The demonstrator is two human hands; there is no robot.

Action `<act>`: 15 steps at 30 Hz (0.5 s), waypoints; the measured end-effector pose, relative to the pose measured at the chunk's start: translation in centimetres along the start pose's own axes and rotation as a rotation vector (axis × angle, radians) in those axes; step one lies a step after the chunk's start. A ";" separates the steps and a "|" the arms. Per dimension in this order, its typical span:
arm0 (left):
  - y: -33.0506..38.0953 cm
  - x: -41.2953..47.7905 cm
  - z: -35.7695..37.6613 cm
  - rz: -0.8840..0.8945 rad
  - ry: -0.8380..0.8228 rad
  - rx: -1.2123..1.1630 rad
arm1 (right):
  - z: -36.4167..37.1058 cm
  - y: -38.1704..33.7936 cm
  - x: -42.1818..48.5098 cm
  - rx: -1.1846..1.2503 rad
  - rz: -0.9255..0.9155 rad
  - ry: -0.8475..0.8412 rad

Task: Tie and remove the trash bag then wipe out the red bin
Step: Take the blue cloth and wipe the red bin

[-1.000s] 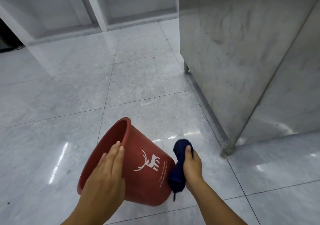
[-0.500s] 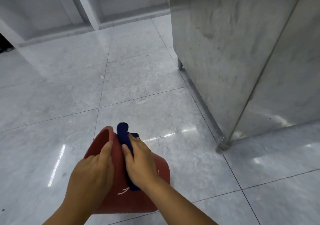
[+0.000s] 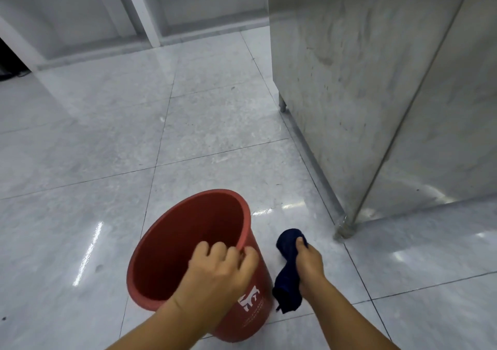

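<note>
The red bin (image 3: 188, 244) is near the bottom middle of the head view, its mouth tipped up and away from me, with no bag inside. A white deer logo shows on its near right side. My left hand (image 3: 217, 271) grips the bin's near right rim, fingers curled over the edge. To the right of the bin, my right hand (image 3: 309, 263) is closed around a bunched dark blue cloth (image 3: 287, 274), which hangs just beside the bin's outer wall. No trash bag is in sight.
Glossy grey marble floor tiles (image 3: 134, 147) spread to the left and ahead. A grey partition panel (image 3: 349, 80) on metal feet (image 3: 343, 230) stands close on the right. White wall units (image 3: 134, 13) run along the far edge.
The bin has turned from lying on its side to mouth up. My right hand with the cloth has come off the bin's side to its right. My left hand has shifted onto the rim.
</note>
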State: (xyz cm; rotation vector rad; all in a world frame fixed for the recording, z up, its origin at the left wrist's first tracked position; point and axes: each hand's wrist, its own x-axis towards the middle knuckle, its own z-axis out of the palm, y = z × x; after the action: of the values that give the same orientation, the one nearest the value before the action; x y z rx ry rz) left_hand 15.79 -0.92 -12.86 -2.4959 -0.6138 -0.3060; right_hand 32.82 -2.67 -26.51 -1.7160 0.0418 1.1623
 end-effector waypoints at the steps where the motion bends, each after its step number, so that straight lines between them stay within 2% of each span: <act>1: 1.0 0.1 0.3 0.026 -0.011 -0.001 | -0.7 -0.6 0.2 0.002 -0.008 0.018; 4: 3.3 -0.5 1.8 0.119 -0.068 -0.034 | -2.5 -2.0 0.1 0.017 -0.034 0.041; 8: 2.6 -1.3 3.9 0.179 -0.047 -0.034 | -4.4 -2.9 0.1 0.080 -0.042 0.028; 11: 0.6 -1.5 5.0 0.221 -0.045 -0.028 | -4.6 -3.4 -0.2 0.170 -0.041 -0.054; 15: -2.0 -1.3 5.9 0.259 -0.137 -0.005 | -3.1 -4.3 -1.3 0.289 -0.039 -0.194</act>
State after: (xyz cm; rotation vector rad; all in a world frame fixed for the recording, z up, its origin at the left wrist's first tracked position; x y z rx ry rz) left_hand 14.21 3.39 -17.28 -2.5789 -0.3356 -0.0386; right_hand 36.47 -3.52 -22.49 -1.3416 0.0541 1.2254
